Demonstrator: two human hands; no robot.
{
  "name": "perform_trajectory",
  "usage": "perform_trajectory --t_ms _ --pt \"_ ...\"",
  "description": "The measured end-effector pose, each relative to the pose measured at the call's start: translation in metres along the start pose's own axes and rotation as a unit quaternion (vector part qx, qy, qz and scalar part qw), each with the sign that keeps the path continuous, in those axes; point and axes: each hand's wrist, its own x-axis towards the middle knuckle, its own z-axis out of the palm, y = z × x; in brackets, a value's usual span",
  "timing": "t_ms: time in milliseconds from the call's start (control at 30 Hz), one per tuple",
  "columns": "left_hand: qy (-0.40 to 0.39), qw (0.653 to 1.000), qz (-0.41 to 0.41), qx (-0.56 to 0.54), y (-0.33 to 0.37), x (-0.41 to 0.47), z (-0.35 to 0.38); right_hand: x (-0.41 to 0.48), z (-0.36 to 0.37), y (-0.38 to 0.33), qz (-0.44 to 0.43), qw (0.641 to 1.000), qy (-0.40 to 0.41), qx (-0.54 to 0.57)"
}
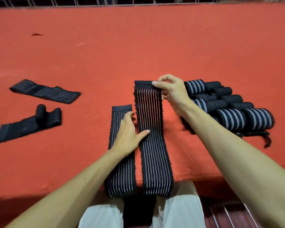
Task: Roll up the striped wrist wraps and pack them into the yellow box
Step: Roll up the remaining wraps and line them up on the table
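Right hand point(171, 92): is being held curled; the far end of the right wrap point(153, 145) is being pinched between its thumb and fingers.
Left hand point(127, 134): is being rested palm down with relaxed fingers on the left wrap point(122, 176); its thumb is being spread across onto the near edge of the right wrap.
Right wrap: black with thin pale stripes; its far end is being lifted off the worktop point(138, 46); its near end is being left hanging over the front edge.
Left wrap: is being kept flat just beside the right wrap; its near end is likewise draped over the front edge.
Rolled wraps point(229, 109): are being kept in a pile on the worktop, just right of the right hand; broad pale stripes are showing on several.
Loose wraps: 2 are being left well apart to the left; a flat wrap point(44, 91) farther back; a partly rolled wrap point(30, 124) nearer.
Worktop: is being covered by red cloth.
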Motion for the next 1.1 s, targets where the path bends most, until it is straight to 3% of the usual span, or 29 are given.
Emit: perform_trajectory --t_ms 67,167,333,433,533,700,833,933,1000,1100 --pt "-0.081 0.990 -0.049 -0.109 0.010 -0.004 -0.007 -0.010 0.010 -0.023 0.033 0.994 -0.048 0.098" --pt "-0.175 0.972 -0.075 -0.135 0.015 -0.014 -0.020 -0.031 0.025 -0.044 0.075 0.982 -0.097 0.146" --pt "-0.230 0.921 -0.077 -0.304 0.045 -0.049 -0.058 -0.044 0.042 -0.063 0.107 0.979 -0.041 0.170" --pt "-0.237 0.902 -0.098 -0.348 0.051 -0.067 -0.082 -0.046 0.052 -0.061 0.097 0.984 0.026 0.148" --pt "-0.234 0.894 -0.113 -0.366 0.041 -0.082 -0.092 -0.052 0.059 -0.052 0.095 0.991 0.040 0.085" --pt "-0.238 0.903 -0.147 -0.325 0.018 -0.100 -0.079 -0.058 0.060 -0.024 0.127 0.991 0.020 -0.038" --pt "-0.250 0.920 -0.136 -0.269 -0.003 -0.094 -0.079 -0.059 0.064 -0.014 0.135 0.990 -0.014 -0.028" --pt "-0.264 0.914 -0.132 -0.278 -0.020 -0.083 -0.086 -0.060 0.066 -0.014 0.146 0.988 -0.054 -0.012" --pt "-0.241 0.921 -0.129 -0.277 -0.024 -0.077 -0.090 -0.060 0.065 -0.013 0.155 0.985 -0.079 -0.017" --pt "-0.133 0.946 -0.093 -0.281 -0.029 -0.060 -0.089 -0.056 0.067 -0.004 0.172 0.976 -0.124 -0.054"
